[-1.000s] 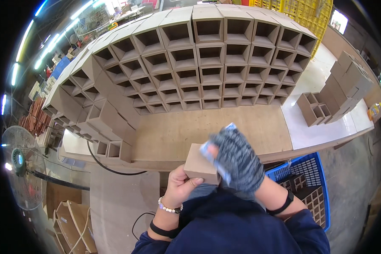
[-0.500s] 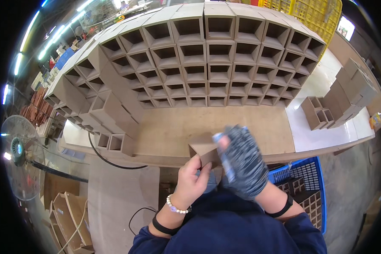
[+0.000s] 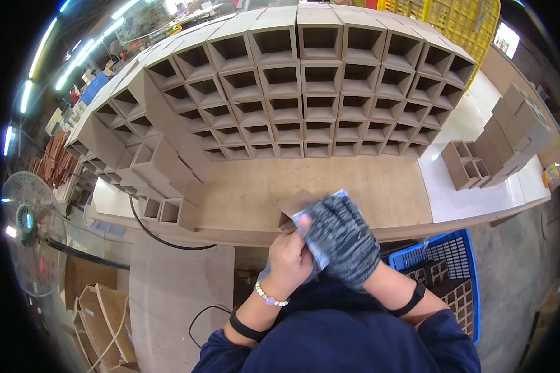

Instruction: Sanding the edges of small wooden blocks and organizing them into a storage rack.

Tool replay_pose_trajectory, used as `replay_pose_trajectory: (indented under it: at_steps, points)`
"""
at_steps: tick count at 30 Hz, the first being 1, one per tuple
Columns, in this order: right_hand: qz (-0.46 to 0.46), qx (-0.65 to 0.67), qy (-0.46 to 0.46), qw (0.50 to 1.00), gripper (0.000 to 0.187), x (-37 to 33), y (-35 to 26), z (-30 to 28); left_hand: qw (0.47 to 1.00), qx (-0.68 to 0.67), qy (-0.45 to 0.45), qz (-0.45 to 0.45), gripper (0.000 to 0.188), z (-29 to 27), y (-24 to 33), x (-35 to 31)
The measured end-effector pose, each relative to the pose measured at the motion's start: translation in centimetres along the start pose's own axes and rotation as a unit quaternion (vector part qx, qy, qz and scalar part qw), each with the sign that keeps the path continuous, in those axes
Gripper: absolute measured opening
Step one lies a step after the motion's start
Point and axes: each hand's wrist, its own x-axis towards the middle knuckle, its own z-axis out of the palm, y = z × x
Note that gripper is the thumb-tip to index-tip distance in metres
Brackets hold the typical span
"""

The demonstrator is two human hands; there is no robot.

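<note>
A small brown box [image 3: 294, 204] sits at the front edge of the wooden tabletop [image 3: 249, 186], tilted toward me. My bare left hand [image 3: 289, 260] grips its near end, fingers curled in. My right hand [image 3: 344, 239], in a grey knitted glove, is closed on a thin light-blue and white sheet [image 3: 318, 253] and holds it against the box's right side. The glove covers much of the box, and the sheet shows only along its edges.
Brown open-fronted boxes [image 3: 320, 110] stand in stacked rows at the back, with more stacked boxes [image 3: 162, 163] on the left. Another stack [image 3: 510, 133] is at right. A blue crate [image 3: 471, 273] holds boxes below the table's right side. A fan [image 3: 26, 217] stands far left.
My right hand and the sheet have moved left and down over the box, covering more of it. My left hand has shifted slightly right, its fingers more tightly curled.
</note>
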Motion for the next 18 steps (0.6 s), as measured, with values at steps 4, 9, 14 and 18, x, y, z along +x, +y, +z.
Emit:
replay_pose_trajectory:
  at_steps: [4,9,14,18]
  points:
    - [0.173,-0.211,-0.033,0.962,0.042,-1.0,4.7,3.0,0.999,0.029,-0.030,-0.015,0.021,-0.2,-0.4,-0.3]
    - [0.029,-0.064,-0.027,0.997,0.039,-0.8,0.1,0.2,0.999,0.038,-0.018,0.007,0.017,0.3,-1.1,-0.6]
    - [0.152,-0.135,-0.094,0.975,0.042,-1.1,4.1,3.5,0.996,-0.006,-0.052,-0.078,0.023,0.1,-0.9,-1.1]
    - [0.201,-0.162,-0.082,0.963,0.050,-2.3,8.0,2.7,0.924,-0.289,0.022,-0.252,0.024,-0.3,-0.3,-0.7]
